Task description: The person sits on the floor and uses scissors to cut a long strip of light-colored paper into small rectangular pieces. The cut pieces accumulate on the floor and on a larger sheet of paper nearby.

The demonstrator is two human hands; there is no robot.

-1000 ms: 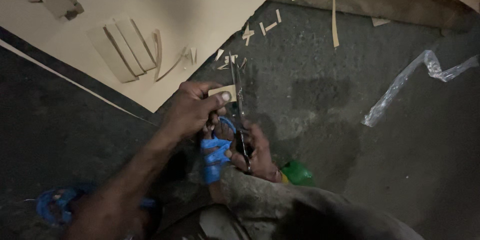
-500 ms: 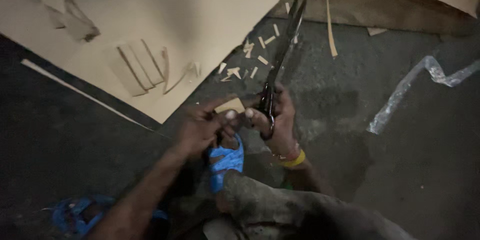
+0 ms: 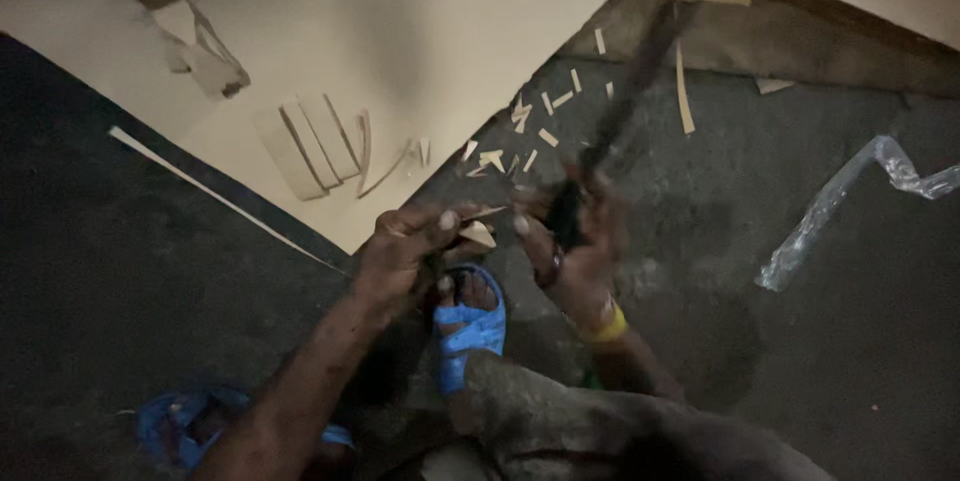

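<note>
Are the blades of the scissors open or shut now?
Cannot tell. The scissors in the right hand are blurred by motion; the blades show as one dark streak pointing up and away.

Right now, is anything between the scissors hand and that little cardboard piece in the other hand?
Nothing visible. The left hand pinches the small cardboard piece, and the right hand, holding the blurred scissors, sits just beside it with only a bare gap between.
</note>
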